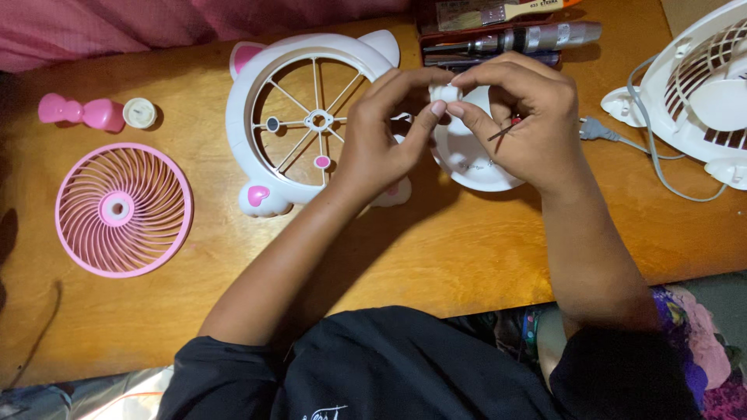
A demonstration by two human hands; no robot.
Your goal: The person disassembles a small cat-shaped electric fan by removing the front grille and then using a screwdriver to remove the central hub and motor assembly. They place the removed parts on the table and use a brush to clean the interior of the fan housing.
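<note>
— What's the surface like from your feed?

— I see a bare orange-brown wooden table (467, 257), with pink cloth (117, 27) along its far edge.

— And the hands?

— My left hand (381, 140) and right hand (521, 117) meet, fingertips pinched together on a small white plastic part (446, 93), above the white round fan housing (467, 159).

Dim warm light, soft shadows, sharp focus.

Two fan housings (311, 117) (700, 85), one pink grille (123, 210), one screwdriver (537, 37).
</note>
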